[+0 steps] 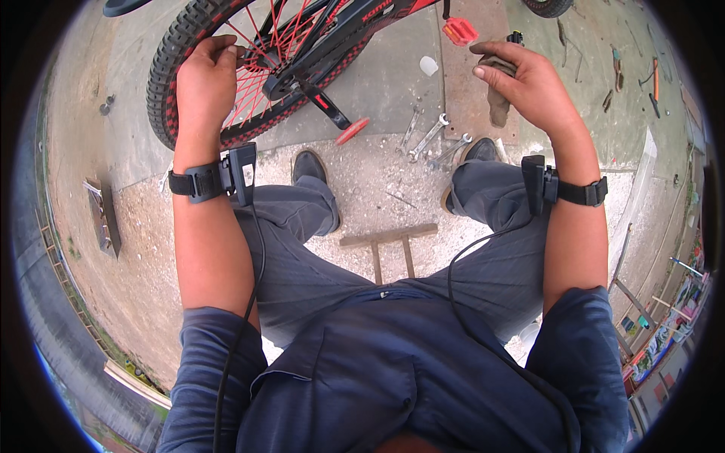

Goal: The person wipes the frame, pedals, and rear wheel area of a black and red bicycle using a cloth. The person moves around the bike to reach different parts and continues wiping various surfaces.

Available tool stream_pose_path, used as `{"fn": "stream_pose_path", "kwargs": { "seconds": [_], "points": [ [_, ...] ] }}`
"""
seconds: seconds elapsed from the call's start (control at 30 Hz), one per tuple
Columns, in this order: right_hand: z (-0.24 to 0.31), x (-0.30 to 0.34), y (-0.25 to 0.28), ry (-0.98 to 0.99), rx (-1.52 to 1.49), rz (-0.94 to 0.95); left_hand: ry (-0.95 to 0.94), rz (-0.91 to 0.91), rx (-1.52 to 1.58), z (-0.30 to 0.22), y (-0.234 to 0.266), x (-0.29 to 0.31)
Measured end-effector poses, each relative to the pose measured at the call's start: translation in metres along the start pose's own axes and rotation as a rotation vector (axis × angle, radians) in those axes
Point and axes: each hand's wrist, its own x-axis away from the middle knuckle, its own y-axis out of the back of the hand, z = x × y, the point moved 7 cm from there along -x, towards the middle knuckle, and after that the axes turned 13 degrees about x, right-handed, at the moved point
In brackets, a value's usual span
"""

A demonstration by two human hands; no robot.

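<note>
A bicycle lies before me, its knobby black tyre (160, 94) and red spokes (249, 102) at the upper left. My left hand (206, 81) reaches over that wheel with thumb and fingers closed near the hub; what they pinch, if anything, is hidden. To the right, my right hand (535, 84) grips a dirty grey-brown rag (498, 109), which hangs down from the fingers. Between the hands are the black crank arm (326, 107) with a red pedal (353, 130), and a second red pedal (459, 31) farther off.
Several wrenches (428, 139) lie on the ground between my shoes, beside a rusty plate (461, 90). A wooden stool frame (389, 235) is between my legs. An orange-handled tool (655, 79) and other hand tools lie far right. A wooden box (103, 217) stands left.
</note>
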Motion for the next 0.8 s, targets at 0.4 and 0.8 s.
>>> {"fn": "stream_pose_path", "kwargs": {
  "seconds": [0.4, 0.8],
  "points": [
    [0.008, -0.001, 0.004, 0.094, 0.158, -0.057, 0.020, -0.004, -0.003, -0.002, -0.004, 0.001],
    [-0.025, 0.005, 0.075, -0.108, -0.286, -0.426, -0.013, 0.040, 0.024, 0.006, -0.010, 0.000]
  ]
}}
